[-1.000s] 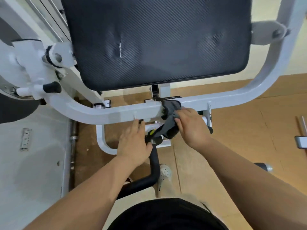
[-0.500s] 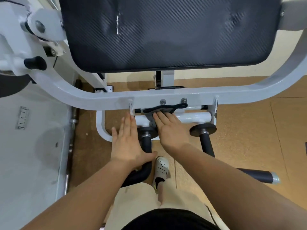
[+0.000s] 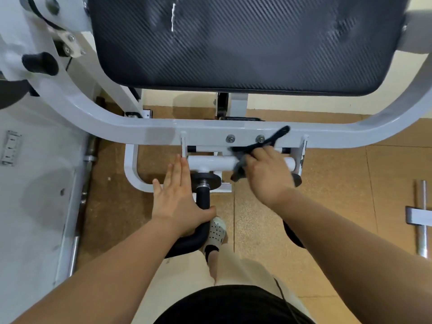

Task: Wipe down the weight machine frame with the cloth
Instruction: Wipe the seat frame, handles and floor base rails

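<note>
- head view, looking down over both forearms at the machine.
- frame [image 3: 112, 123]: white painted tube, curves in from both sides and runs level across the middle of the view. two bolts [image 3: 231, 138] sit side by side on its front face.
- black pad [image 3: 233, 43] fills the top of the view, above and behind the level tube; a small white mark shows near its upper edge.
- short white bar [image 3: 210, 163] lies level just below the frame, held between two white side plates.
- cloth [image 3: 240, 164]: dark grey, bunched against the right part of the short bar. one strip runs up and right across the face of the frame, past the right bolt; a tail hangs below the bar.
- right hand [image 3: 266, 176]: knuckles up, fingers curled over the bunched cloth and grasping it against the short bar. outline blurred.
- left hand [image 3: 177, 197]: released, fingers straight and held together, tips pointing at the left end of the short bar. thumb side touches the black handle [image 3: 203, 197]; whether the palm bears on it, cannot tell.
- black handle rises to a round black disc just under the short bar, and bends left beneath the left wrist.
- shoe [image 3: 216, 232]: white, perforated, on the brown floor [image 3: 327, 183] between the forearms.
- metal rod [image 3: 422, 218] lies on the floor at the far right, well apart from the hands.
- black knob [image 3: 39, 63] projects from the white bracket at upper left.
</note>
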